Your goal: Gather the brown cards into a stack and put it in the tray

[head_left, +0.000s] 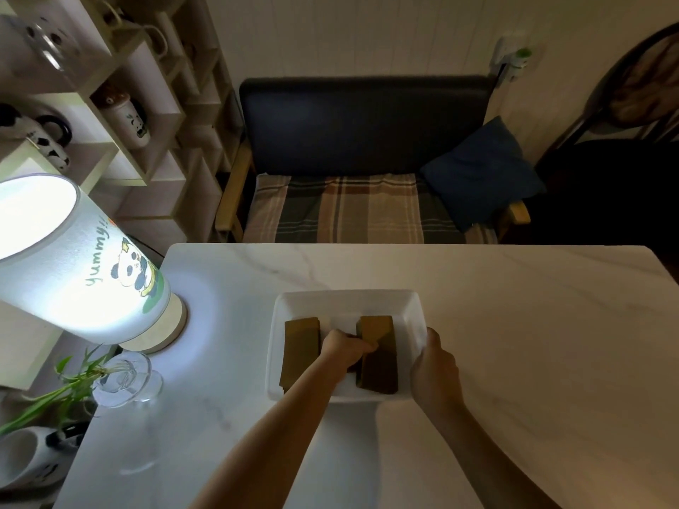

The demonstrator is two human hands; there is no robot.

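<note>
A white rectangular tray (347, 301) sits near the middle of the marble table. Two groups of brown cards lie inside it: one on the left (299, 347) and one on the right (378, 356). My left hand (347, 349) reaches into the tray between them, fingers closed on the left edge of the right-hand cards. My right hand (435, 365) rests on the tray's right rim, fingers wrapped over the edge. My left forearm hides part of the left cards' near end.
A lit lamp with a panda print (73, 266) stands at the table's left edge, with a glass vase and green plant (121, 380) beside it. Behind the table is a dark bench with a plaid cushion (349, 211). Shelves with mugs (125, 119) are at left.
</note>
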